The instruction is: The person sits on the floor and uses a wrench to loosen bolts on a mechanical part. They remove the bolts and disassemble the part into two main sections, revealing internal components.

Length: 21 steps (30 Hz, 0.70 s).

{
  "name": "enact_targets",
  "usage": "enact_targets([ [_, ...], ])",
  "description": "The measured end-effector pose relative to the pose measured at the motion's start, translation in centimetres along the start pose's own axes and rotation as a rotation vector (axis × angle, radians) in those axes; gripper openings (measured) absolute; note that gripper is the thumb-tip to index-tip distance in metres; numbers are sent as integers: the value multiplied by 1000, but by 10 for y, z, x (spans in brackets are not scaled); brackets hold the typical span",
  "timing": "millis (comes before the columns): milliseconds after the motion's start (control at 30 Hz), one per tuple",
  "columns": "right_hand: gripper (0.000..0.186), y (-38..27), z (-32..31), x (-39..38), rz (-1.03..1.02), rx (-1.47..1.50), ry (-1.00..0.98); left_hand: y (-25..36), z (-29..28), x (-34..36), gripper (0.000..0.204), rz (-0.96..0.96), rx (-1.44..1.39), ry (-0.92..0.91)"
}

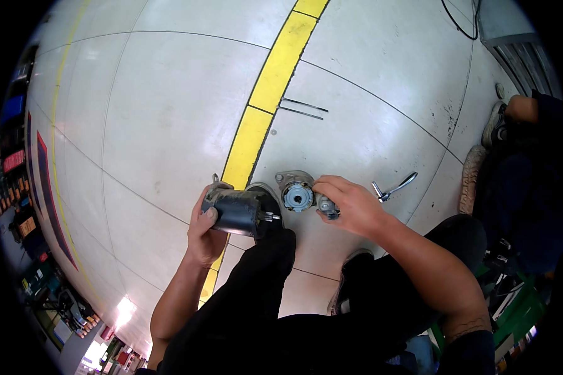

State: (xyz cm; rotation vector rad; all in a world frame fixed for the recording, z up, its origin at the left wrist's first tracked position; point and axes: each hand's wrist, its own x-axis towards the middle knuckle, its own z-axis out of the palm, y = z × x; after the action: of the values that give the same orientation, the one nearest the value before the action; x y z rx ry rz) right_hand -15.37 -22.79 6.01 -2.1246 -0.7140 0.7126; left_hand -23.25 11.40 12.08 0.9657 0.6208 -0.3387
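Note:
My left hand (200, 230) is wrapped round a black cylindrical motor body (231, 211), probably from a starter motor. The cylinder lies sideways, with a toothed metal shaft (269, 216) sticking out of its right end. To the right of it, my right hand (351, 205) grips a grey metal starter housing (294, 179) by its smaller side cylinder (326, 206). A round, light blue-grey gear face (298, 197) in the housing points up at me. Housing and motor body are apart. The fingertips under both parts are hidden.
Two thin long bolts (304, 105) lie on the tiled floor beyond the housing, beside a yellow floor stripe (266, 78). A ratchet wrench (401, 186) rests right of my right hand. Another person (519, 162) crouches at the right. Shelves with goods (19, 187) line the far left.

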Motion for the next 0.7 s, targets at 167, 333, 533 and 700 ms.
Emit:
enact_targets([
  [167,57,3,-1,-3,49,30,52,-7,7,0,77,-48,-286,-144],
  [333,55,9,-8,-5,156,153,85,-11,25,-1,80,-168,-605,-67],
  [533,53,17,-13,-3,211,229,87,-4,29,8,85,-176,-707,-88],
  [700,53,19,-11,-4,248,264,110,-4,30,11,82,-231,-805,-222],
])
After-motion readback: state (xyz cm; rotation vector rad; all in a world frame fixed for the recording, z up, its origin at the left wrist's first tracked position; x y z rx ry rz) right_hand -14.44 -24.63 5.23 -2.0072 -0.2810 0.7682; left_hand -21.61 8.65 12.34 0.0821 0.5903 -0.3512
